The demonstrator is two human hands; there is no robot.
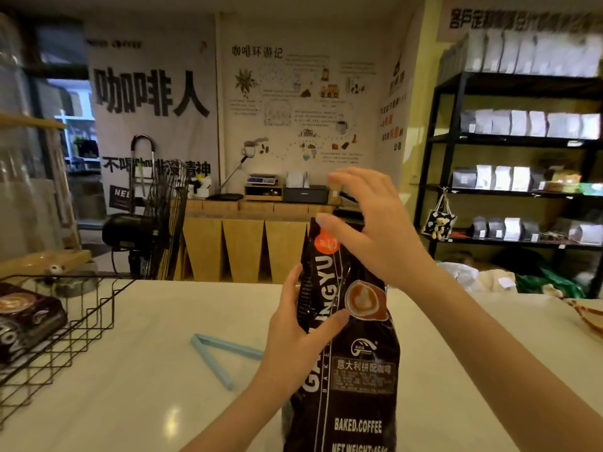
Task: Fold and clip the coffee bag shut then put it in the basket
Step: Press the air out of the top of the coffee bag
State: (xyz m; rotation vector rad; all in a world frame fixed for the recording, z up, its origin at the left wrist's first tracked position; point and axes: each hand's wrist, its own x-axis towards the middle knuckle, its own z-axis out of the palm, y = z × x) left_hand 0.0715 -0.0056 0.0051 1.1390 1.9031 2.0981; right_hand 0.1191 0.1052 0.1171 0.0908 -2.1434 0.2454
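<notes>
At nine o'clock, on the left edge of the desk (163, 402), stands the wire basket (81, 324), open-topped, with another dark bag (26, 318) already lying in it. Toward seven o'clock from the middle, the pale blue clip (215, 353) lies on the desk spread in a V, just left of the left hand and apart from it.

The left hand (293, 340) grips the coffee bag (352, 353) at mid-height, fingers behind its left edge and thumb across the front. The bag stands upright at about six o'clock, its base below the frame so I cannot tell whether it rests on the desk. The right hand (368, 230), at about twelve o'clock from the left one, hovers at the bag's top edge with fingers spread and half-curled; a fingertip seems to touch the top corner, but it grips nothing firmly.

The bag looks like glossy foil: likely slippery, crinkly, and springy at a fold. Its lower body appears full and fairly heavy, its top slack and soft. Best to steady the filled middle and pinch the flattened top strip at both corners for folding, pressing each crease hard so it stays until the clip goes on.
</notes>
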